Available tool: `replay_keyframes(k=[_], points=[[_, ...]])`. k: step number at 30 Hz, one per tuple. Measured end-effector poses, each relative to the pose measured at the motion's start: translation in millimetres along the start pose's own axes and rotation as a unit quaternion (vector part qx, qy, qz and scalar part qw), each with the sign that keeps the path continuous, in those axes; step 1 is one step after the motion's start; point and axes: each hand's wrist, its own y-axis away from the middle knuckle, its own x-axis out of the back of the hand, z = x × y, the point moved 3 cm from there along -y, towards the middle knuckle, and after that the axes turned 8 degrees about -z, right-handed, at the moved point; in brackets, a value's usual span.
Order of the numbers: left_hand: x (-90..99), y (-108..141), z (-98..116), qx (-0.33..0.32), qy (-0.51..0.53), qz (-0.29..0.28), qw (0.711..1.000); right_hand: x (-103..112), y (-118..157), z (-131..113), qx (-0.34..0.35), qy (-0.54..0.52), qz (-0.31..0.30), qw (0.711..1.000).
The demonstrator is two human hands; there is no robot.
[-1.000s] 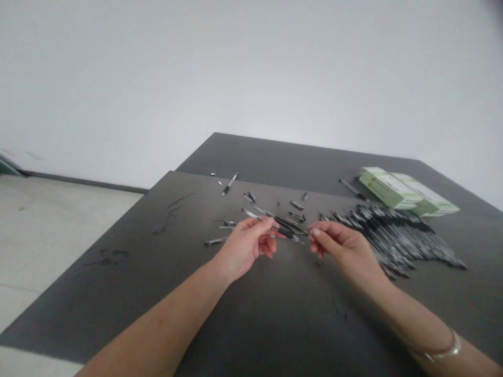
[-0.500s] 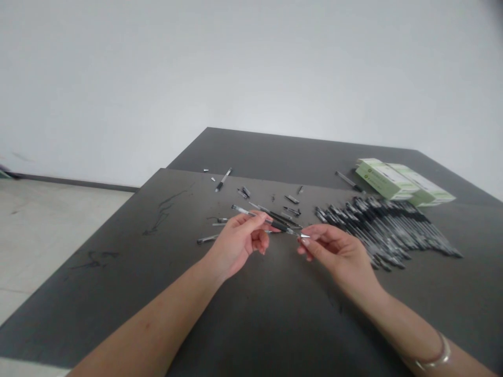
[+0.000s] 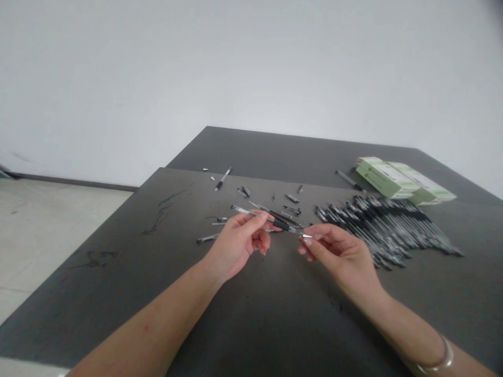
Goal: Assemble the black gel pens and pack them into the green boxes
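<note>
A clear-barrelled pen [image 3: 281,225] with a black rubber grip lies slantwise between the thumb and fingers of my left hand [image 3: 247,235]. Its front end points right, toward my right hand [image 3: 334,251]. There, thumb and forefinger pinch a small silver cone-shaped pen tip [image 3: 307,236]. A thin piece shows between the grip and the cone; I cannot tell whether the cone touches it. Behind the hands lie loose pen parts, among them several black caps [image 3: 291,198]. Another pen [image 3: 207,239] lies partly hidden behind my left hand.
A wide heap of pens [image 3: 393,225] covers the table's right side. Two green and white boxes [image 3: 389,178] stand behind it, with a single pen [image 3: 349,180] beside them. Farther left lie a pen [image 3: 223,179] and small silver tips [image 3: 212,178]. Dark marks streak the table [image 3: 129,293].
My right hand has shifted very slightly right with the silver tip, and a little more of the thin piece seems to show. My left hand holds the pen almost unmoved.
</note>
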Motion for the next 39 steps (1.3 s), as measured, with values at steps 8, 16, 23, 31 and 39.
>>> replay_keyframes(k=[8,16,23,31,39], points=[[-0.2,-0.5,0.2,-0.001,0.004,0.001,1.0,-0.2,1.2,0.3,0.0,0.017,0.003,1.0],[-2.1,0.4,-1.7,0.011,-0.01,-0.009,1.0,-2.5,2.0,2.7,-0.007,0.032,0.005,0.999],[-3.6,1.6,-2.3,0.013,-0.032,-0.024,0.999,-4.2,3.2,2.5,0.001,0.066,0.015,0.998],[-6.9,2.9,-1.2,0.018,-0.054,-0.037,0.998,-3.7,5.3,7.3,-0.014,0.112,-0.036,0.993],[-5.3,2.8,-1.7,0.015,-0.059,-0.031,0.998,-3.6,6.0,7.5,0.003,0.168,-0.072,0.983]])
